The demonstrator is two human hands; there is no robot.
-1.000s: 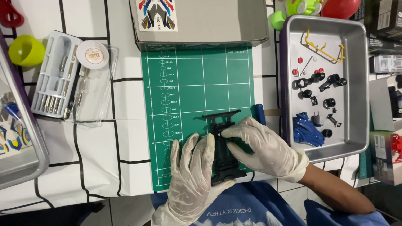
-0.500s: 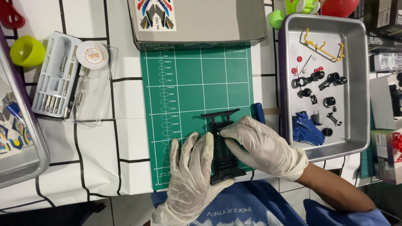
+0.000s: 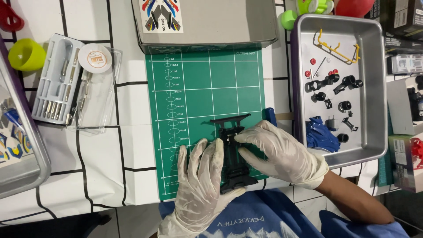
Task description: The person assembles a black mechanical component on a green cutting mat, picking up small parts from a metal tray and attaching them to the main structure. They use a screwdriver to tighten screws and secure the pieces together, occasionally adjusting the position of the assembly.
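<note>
Left hand (image 3: 203,185), in a pale latex glove, lies flat with fingers spread along the left side of the black plastic model-car chassis (image 3: 233,152) on the green gridded cutting mat (image 3: 207,83). Right hand (image 3: 282,154), also gloved, presses its bunched fingertips onto the chassis middle; compared with half a second ago both hands have barely shifted, so the part is being steadied or seated in place. Whatever sits beneath the right fingertips is hidden, and the small black parts in the silver metal tray (image 3: 379,88) at the bench's right are too small to identify.
</note>
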